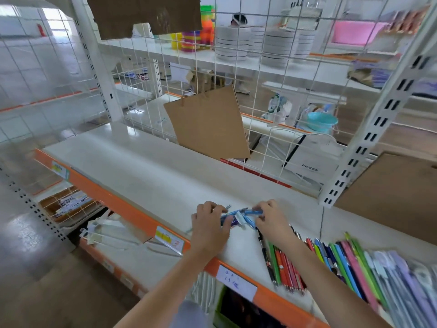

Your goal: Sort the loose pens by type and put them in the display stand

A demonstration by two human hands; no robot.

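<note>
left hand [209, 223] grip: curled on blue pens [238, 217]; right hand [272, 217] grip: pinching same bundle

Little legible text. White paper label [236, 281] on the orange shelf edge [113, 200]: handwritten blue marks, looks like "14" plus characters, too blurred to confirm. Yellow price tag [168, 239] on the same edge has a red handwritten mark, maybe "3"; print unreadable. Second yellow tag [59, 169] further left: unreadable. White box [309, 162] behind the wire grid carries a row of small dark marks, illegible.
</note>
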